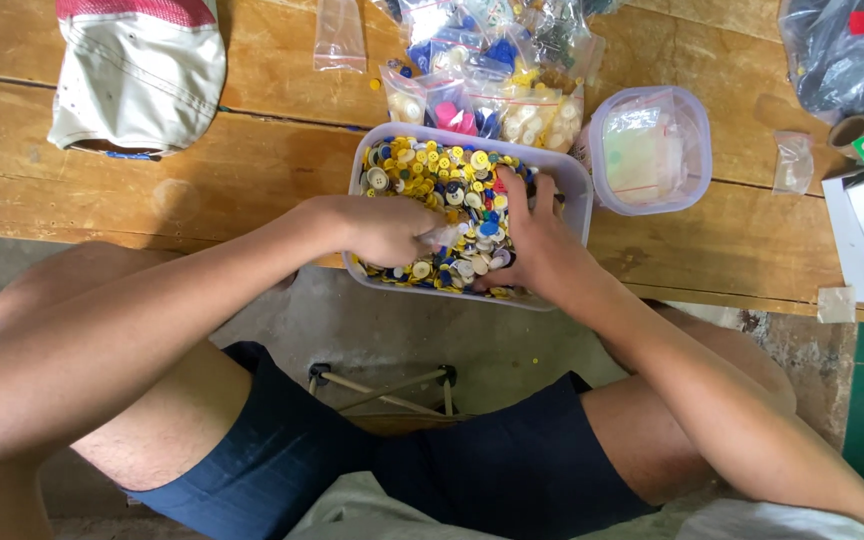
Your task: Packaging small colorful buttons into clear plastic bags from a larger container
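Sorting through mixed buttons [452, 190] in the tub [574, 190]: left hand [387, 230] pinches a small clear bag, right hand [532, 245] spread open on the pile; picking out matching buttons likely follows.

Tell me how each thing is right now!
Tub: open, full of mixed buttons.
Round container: open, holds a small bag.
Button bags: filled, piled up.
Cap: lying on the table.
Left hand: in the tub.
Right hand: spread on buttons.
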